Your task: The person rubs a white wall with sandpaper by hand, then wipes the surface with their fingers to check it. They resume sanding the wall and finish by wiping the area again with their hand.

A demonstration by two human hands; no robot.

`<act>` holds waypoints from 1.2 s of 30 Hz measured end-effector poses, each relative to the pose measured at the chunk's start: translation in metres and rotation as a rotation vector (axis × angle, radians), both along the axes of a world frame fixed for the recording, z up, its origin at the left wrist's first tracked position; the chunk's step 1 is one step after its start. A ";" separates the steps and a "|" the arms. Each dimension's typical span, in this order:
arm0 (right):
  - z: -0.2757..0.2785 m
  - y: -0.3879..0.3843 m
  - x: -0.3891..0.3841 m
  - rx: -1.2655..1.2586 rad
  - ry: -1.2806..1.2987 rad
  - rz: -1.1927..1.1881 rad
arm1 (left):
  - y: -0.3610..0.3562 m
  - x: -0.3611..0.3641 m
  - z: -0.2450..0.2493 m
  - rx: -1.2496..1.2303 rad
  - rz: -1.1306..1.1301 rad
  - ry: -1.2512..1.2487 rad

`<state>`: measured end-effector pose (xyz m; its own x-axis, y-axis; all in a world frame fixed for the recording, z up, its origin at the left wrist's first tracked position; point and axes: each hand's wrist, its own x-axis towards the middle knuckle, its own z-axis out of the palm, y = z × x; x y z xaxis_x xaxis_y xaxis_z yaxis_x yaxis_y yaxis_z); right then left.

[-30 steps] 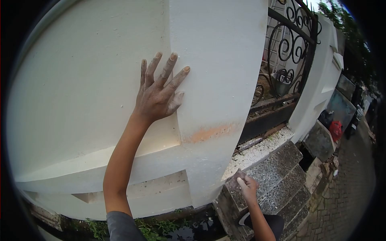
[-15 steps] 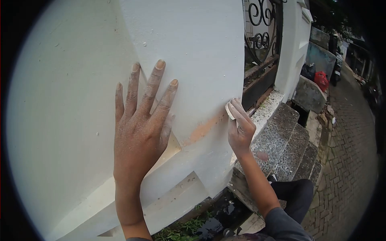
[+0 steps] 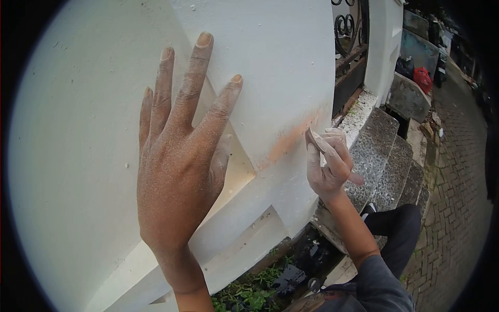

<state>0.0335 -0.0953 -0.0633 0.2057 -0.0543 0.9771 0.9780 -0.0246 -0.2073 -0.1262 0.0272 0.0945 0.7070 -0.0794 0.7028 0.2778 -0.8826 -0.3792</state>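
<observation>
- Up close, our left hand point(image 3: 176, 171) lies flat on the white wall point(image 3: 78, 130), palm down. Its fingers are spread wide and point up, and it grips nothing.
- Pale dust coats the back of that hand and its fingers.
- Its thumb sits in the recessed corner where the flat panel meets the raised pillar point(image 3: 280, 62). The index and middle fingers reach across onto the pillar's face.
- Our right hand point(image 3: 327, 166) is closed around a small folded piece of sandpaper point(image 3: 313, 139), pinched between the thumb and the curled fingers.
- The sandpaper stands at the pillar's outer corner, just beside the orange patch point(image 3: 288, 141). Its upper edge is tipped toward the paint, but we cannot tell whether it touches the surface.
- The orange patch runs as a slanted smear across the lower part of the pillar, between our two hands and closer to the right one.
- Below the patch the wall steps out in white moulded ledges point(image 3: 244, 223), and green weeds point(image 3: 249, 294) grow at the foot of them.
- To the right of the pillar, speckled stone steps point(image 3: 382, 151) drop down toward a brick-paved road point(image 3: 452, 197).
- A black scrolled iron gate point(image 3: 349, 57) stands behind the pillar, at the head of the steps.
- A red bag point(image 3: 422, 79) lies farther along the wall, well apart from our hands.
- Our grey sleeve point(image 3: 379, 286) and dark trouser leg point(image 3: 397, 229) show at the bottom right, below the right forearm.
</observation>
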 end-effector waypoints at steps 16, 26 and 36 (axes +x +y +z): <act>0.058 0.003 -0.018 -0.527 -0.410 0.190 | 0.019 0.004 -0.007 0.132 -0.104 -0.033; 0.059 0.004 -0.004 -0.672 -0.628 0.062 | 0.016 0.004 -0.007 0.133 -0.150 -0.076; 0.078 0.002 0.006 -0.677 -0.552 0.103 | 0.014 0.011 -0.005 0.133 -0.164 -0.092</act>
<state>0.0391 -0.0936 0.0144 -0.3341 0.5653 0.7542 0.9383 0.1234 0.3231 -0.1151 0.0410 0.0893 0.6102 -0.2839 0.7396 0.1739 -0.8628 -0.4747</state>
